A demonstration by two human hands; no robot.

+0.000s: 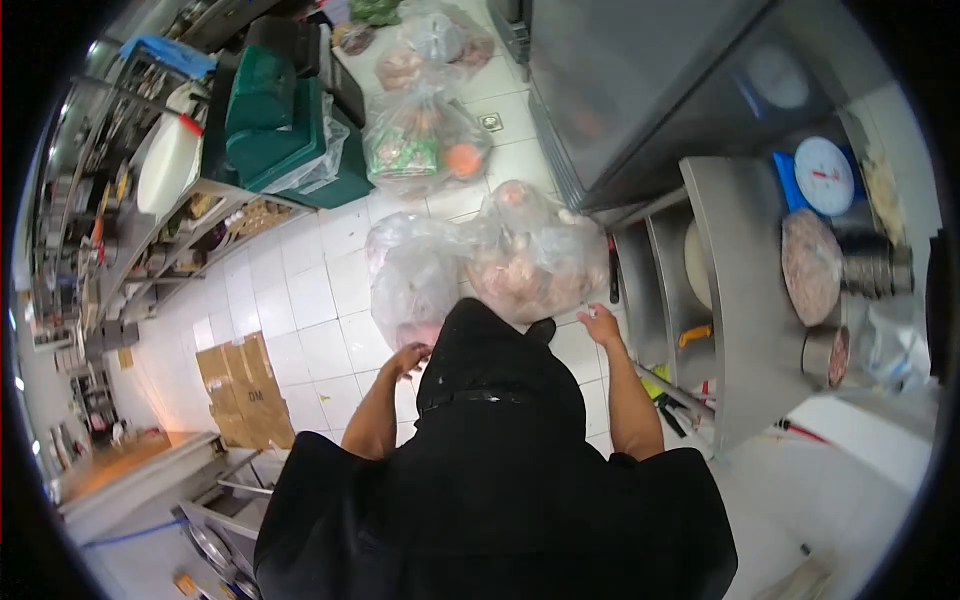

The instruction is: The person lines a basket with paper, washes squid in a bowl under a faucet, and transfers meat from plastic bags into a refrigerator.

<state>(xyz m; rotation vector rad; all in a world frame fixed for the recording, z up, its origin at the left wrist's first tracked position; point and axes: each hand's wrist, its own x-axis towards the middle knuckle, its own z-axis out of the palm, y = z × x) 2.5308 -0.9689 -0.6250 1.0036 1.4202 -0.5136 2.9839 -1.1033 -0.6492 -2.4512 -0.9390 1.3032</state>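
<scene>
My left hand (pixel 408 358) hangs beside my dark clothing, its fingers slightly curled, near the lower edge of a clear plastic bag (pixel 413 285) on the floor. Whether it touches the bag I cannot tell. On the other side, my right hand (pixel 598 322) is raised with thumb and fingers close together, just below a large clear bag of pale pink contents (pixel 540 265). Something small and whitish shows at its fingertips, too small to name. Farther off lies a bag with green and orange items (pixel 425 145).
A green bin (pixel 275 130) and metal shelving stand at the left. Flattened cardboard (pixel 245 390) lies on the tiled floor. At the right are a grey fridge (pixel 640 90) and a steel table (pixel 745 300) bearing a scale (pixel 824 176) and a bag of meat (pixel 811 268).
</scene>
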